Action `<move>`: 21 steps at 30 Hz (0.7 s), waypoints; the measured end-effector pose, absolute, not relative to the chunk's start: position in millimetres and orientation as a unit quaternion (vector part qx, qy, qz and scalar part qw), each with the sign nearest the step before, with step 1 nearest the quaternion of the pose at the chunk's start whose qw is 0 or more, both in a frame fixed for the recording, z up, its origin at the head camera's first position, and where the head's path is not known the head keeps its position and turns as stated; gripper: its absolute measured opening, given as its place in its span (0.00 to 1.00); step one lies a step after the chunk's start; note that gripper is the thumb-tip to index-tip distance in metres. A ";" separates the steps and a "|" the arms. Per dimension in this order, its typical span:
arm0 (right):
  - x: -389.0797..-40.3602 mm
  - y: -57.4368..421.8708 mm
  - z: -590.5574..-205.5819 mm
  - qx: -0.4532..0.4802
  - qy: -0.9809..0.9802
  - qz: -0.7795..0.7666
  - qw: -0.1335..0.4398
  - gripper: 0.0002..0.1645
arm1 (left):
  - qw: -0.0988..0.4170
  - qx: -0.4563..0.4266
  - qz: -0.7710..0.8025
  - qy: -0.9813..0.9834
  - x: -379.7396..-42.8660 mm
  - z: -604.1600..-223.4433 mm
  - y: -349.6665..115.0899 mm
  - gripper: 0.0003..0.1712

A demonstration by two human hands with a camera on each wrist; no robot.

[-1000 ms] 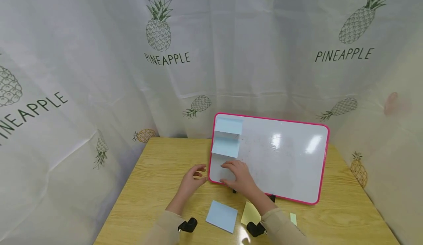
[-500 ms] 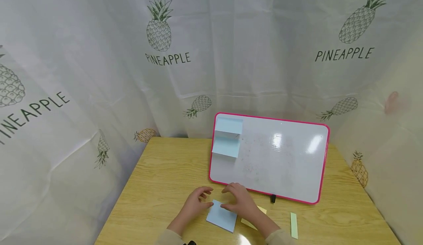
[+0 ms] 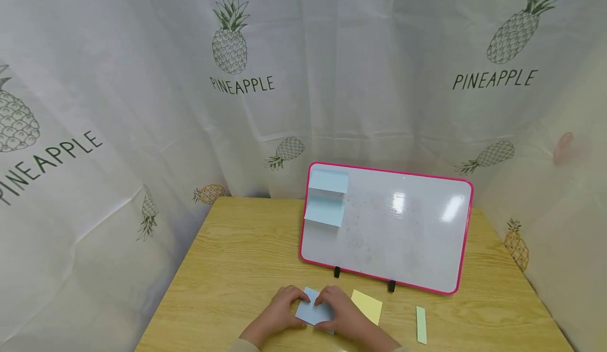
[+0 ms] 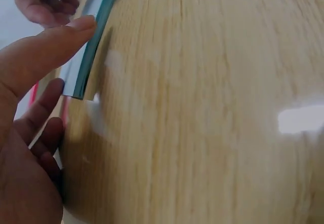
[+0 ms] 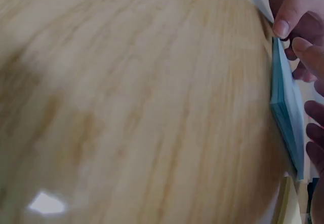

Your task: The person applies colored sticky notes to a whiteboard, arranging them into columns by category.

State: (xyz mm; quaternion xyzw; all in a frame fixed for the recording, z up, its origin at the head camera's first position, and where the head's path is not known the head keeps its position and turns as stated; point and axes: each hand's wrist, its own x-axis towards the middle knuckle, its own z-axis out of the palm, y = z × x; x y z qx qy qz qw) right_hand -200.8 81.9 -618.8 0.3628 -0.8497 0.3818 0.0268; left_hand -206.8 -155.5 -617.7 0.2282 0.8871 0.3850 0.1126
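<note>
A thick pad of blue sticky notes [image 3: 310, 315] lies on the table between both hands. My left hand [image 3: 280, 310] grips its left side, with the thumb [image 4: 76, 29] at the near edge and the fingers at the far side. My right hand [image 3: 343, 312] arches over the pad's right part, thumb and fingers bent loosely and spread apart. In the right wrist view, the right thumb [image 5: 309, 54] hovers over the pad's top near the left hand's thumb. Two light-blue sticky notes [image 3: 327, 181] hang one above the other on the upper left of the whiteboard [image 3: 403, 225].
The pink-framed whiteboard stands tilted on black feet [image 3: 391, 286] behind the hands. A yellow sticky note pad [image 3: 367, 304] lies right of the blue one, with a narrow green strip [image 3: 421, 324] farther right. A pineapple-print curtain [image 3: 351, 78] surrounds the wooden table [image 3: 237, 241].
Both hands have come down from the whiteboard's lower left to the blue pad. The left hand has taken hold of the pad's left side. The yellow pad is uncovered more.
</note>
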 end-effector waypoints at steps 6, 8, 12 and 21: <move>-196.0 81.1 -625.8 0.347 -0.859 0.375 0.012 0.26 | 0.105 0.232 0.388 0.885 -207.1 -620.2 -156.8 0.27; -194.6 80.2 -627.6 0.346 -0.859 0.377 0.016 0.26 | 0.099 0.237 0.386 0.886 -206.6 -619.8 -157.3 0.27; -192.4 79.3 -629.0 0.339 -0.857 0.387 0.016 0.26 | 0.098 0.243 0.388 0.884 -207.0 -620.6 -158.7 0.26; -192.5 81.1 -627.4 0.334 -0.851 0.404 0.001 0.25 | 0.104 0.255 0.428 0.861 -210.7 -620.7 -160.5 0.24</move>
